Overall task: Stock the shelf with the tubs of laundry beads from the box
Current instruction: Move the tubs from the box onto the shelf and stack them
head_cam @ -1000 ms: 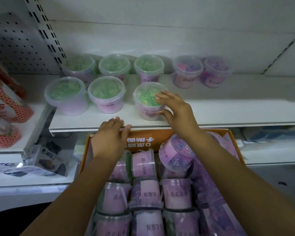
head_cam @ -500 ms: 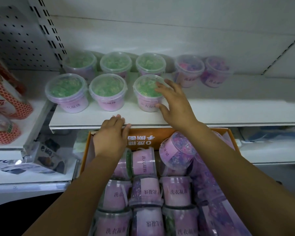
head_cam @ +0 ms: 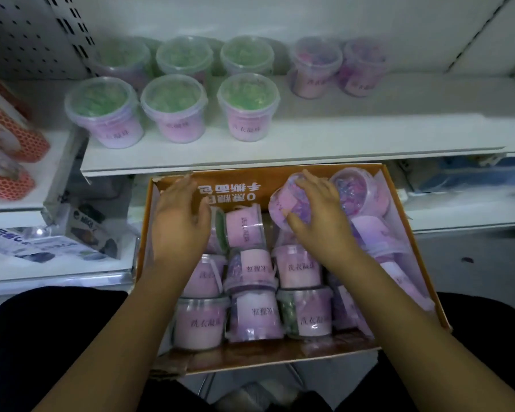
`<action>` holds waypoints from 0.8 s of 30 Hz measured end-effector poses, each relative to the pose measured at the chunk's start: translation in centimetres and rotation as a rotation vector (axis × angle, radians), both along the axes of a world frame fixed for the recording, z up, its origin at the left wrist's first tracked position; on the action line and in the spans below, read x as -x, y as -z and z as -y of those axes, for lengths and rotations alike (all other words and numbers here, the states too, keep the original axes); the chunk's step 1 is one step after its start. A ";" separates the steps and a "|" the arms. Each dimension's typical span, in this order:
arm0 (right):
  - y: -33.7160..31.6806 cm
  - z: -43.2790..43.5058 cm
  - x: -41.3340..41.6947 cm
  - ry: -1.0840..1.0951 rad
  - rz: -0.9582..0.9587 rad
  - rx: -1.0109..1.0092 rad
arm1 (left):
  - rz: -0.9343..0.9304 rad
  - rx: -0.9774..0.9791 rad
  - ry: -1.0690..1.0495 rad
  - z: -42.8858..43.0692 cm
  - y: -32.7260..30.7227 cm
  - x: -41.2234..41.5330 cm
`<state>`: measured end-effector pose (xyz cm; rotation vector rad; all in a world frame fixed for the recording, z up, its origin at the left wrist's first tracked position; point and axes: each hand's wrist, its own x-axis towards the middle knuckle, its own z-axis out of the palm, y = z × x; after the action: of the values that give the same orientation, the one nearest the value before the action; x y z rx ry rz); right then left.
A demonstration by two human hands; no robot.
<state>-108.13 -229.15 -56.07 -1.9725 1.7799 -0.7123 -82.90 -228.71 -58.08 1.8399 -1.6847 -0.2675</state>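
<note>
An orange cardboard box (head_cam: 235, 179) rests on my lap, filled with several pink-labelled tubs of laundry beads lying on their sides. My right hand (head_cam: 321, 215) is closed over a tilted tub of purple beads (head_cam: 280, 203) at the box's far side. Spread and holding nothing, my left hand (head_cam: 179, 224) hovers over a green-bead tub (head_cam: 219, 230) at the far left of the box. On the white shelf (head_cam: 309, 144) above stand two rows of green-bead tubs, the nearest one (head_cam: 249, 105) in front, and two purple-bead tubs (head_cam: 315, 66) at the back.
Red-and-white honeycomb packs (head_cam: 9, 144) stand on the neighbouring shelf at left. Flat packets (head_cam: 42, 245) lie on the lower left shelf. Blue packs (head_cam: 458, 176) sit under the shelf at right. The shelf's right half is bare.
My right hand left the green tub on the shelf and came down onto the purple tub in the box. My left hand moved off the box's far rim down over the tubs.
</note>
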 end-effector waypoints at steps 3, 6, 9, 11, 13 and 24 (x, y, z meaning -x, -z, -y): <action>0.9 -0.1 0.7 0.084 -0.052 -0.059 | 0.077 -0.010 -0.139 -3.7 -0.4 -0.3; 1.5 -0.2 0.5 0.097 -0.167 -0.116 | 0.246 -0.211 -0.267 -6.6 0.2 -0.7; 1.4 -0.5 0.1 0.109 -0.194 -0.061 | 0.350 -0.374 -0.266 -8.4 1.3 -1.2; 1.1 -0.8 -0.2 0.111 -0.178 -0.055 | 0.381 -0.397 -0.248 -8.6 1.5 -1.4; 1.0 -1.4 -0.4 0.110 -0.135 -0.043 | 0.340 -0.391 -0.250 -8.4 1.3 -1.4; -1.7 -9.6 -3.6 0.284 0.598 -0.155 | -0.745 -0.395 -0.189 -11.8 -5.5 4.5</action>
<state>-104.53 -219.55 -54.39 -1.2350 1.6764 -1.0805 -87.41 -216.96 -52.61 1.8168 -0.9766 -1.1121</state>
